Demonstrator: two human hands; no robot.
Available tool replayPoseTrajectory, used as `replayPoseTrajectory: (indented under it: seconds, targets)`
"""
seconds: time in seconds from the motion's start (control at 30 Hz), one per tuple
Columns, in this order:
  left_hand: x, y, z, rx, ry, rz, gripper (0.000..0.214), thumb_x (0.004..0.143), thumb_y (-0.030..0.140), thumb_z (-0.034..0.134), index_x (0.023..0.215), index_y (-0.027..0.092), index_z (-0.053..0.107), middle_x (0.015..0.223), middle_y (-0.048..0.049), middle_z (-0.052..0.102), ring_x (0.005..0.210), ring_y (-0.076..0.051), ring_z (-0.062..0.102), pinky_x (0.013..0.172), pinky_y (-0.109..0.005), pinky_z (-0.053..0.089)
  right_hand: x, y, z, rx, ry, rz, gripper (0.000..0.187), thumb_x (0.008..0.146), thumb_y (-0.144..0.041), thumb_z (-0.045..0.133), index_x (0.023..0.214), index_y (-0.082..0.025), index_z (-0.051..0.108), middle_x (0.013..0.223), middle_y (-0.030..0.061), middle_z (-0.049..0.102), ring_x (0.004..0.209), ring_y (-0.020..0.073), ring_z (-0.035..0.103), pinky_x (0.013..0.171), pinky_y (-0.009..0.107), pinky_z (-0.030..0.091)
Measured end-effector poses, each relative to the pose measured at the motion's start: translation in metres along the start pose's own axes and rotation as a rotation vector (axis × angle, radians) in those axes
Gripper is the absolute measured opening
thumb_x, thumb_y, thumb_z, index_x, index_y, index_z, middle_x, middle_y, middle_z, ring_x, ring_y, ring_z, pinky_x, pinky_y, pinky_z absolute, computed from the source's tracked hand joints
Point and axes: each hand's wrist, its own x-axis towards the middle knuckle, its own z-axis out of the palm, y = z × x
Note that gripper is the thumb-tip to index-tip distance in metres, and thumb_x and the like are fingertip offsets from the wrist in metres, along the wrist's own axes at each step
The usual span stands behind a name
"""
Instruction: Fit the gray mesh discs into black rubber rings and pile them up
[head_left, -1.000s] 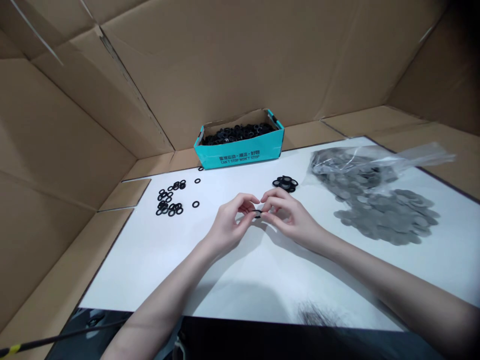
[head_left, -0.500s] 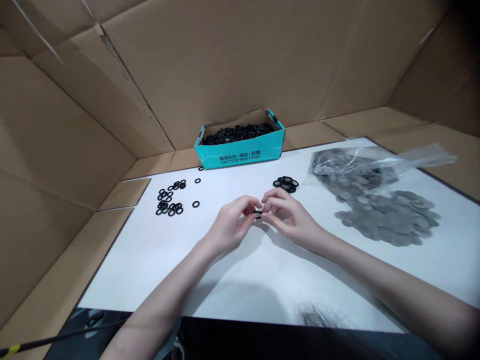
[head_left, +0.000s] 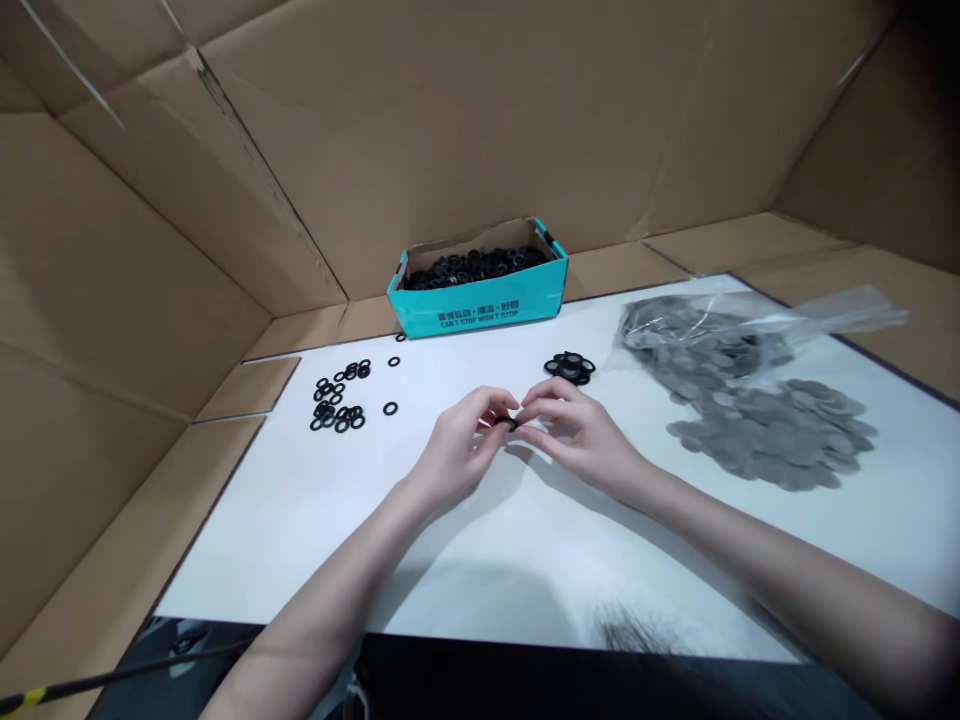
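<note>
Loose black rings (head_left: 337, 402) lie scattered on the white tabletop (head_left: 420, 545), to the left of and nearer than the teal box (head_left: 480, 306), which is itself filled with black rings. Straight in front of the teal box, nearer the person, the left hand (head_left: 457, 452) has its fingers curled narrow and pinches a black ring (head_left: 508, 424) at the fingertips. The right hand (head_left: 579, 437) meets it there and pinches the same ring from the other side, just above the tabletop. A small heap of rings (head_left: 571, 367) sits to the front right of the teal box, just beyond the right hand. Further right of the box lies a clear plastic bag (head_left: 720, 335) of grey discs (head_left: 780, 432), many spilled out.
</note>
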Motion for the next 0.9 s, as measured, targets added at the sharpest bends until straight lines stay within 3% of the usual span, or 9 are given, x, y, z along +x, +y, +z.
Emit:
replayPoseTrajectory:
  seconds: [0.53, 0.8, 0.9]
  targets:
    - [0.0012, 0.0038, -0.0027, -0.021, -0.126, -0.033, 0.017, 0.090, 0.009, 0.050, 0.102, 0.020, 0.054, 0.092, -0.0015, 0.063, 0.081, -0.011, 0.059, 0.076, -0.024, 0.050, -0.0010, -0.0080, -0.0008, -0.005, 0.026, -0.059, 0.013, 0.086, -0.016, 0.061, 0.074, -0.019, 0.058, 0.100, 0.0075, 0.058, 0.095, 0.0212, 0.060, 0.081, 0.038, 0.051]
    - [0.0027, 0.0053, -0.0014, -0.076, -0.073, -0.061, 0.016, 0.087, 0.011, 0.056, 0.100, 0.019, 0.055, 0.091, -0.0010, 0.064, 0.080, -0.010, 0.061, 0.073, -0.022, 0.050, 0.0014, -0.0009, -0.0036, -0.073, 0.018, -0.097, 0.004, 0.086, -0.023, 0.067, 0.085, -0.021, 0.071, 0.100, 0.0083, 0.061, 0.096, 0.0227, 0.061, 0.084, 0.041, 0.051]
    - [0.0028, 0.0063, 0.0002, -0.089, -0.048, -0.078, 0.012, 0.087, 0.013, 0.057, 0.098, 0.019, 0.056, 0.090, -0.0012, 0.063, 0.080, -0.010, 0.060, 0.073, -0.022, 0.050, 0.0014, -0.0006, -0.0048, -0.069, 0.016, -0.109, 0.006, 0.087, -0.021, 0.066, 0.082, -0.021, 0.070, 0.102, 0.0084, 0.063, 0.097, 0.0233, 0.062, 0.085, 0.042, 0.051]
